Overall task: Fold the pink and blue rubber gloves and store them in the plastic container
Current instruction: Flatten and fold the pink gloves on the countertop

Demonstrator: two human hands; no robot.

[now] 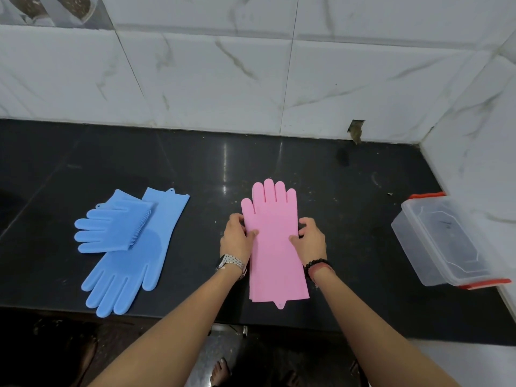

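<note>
Pink rubber gloves (275, 241) lie flat and stacked on the black counter, fingers pointing to the wall, cuff at the front edge. My left hand (237, 238) pinches the stack's left edge at the palm, thumb on top. My right hand (311, 238) pinches the right edge the same way. Two blue rubber gloves (134, 247) lie at the left, one folded across the other, its fingers pointing left. A clear plastic container (446, 241) with red latches stands at the right against the side wall, lid on.
The black counter (349, 196) meets white marble tile walls behind and at the right. Its front edge runs just below the pink cuff. Bare feet show on the floor below.
</note>
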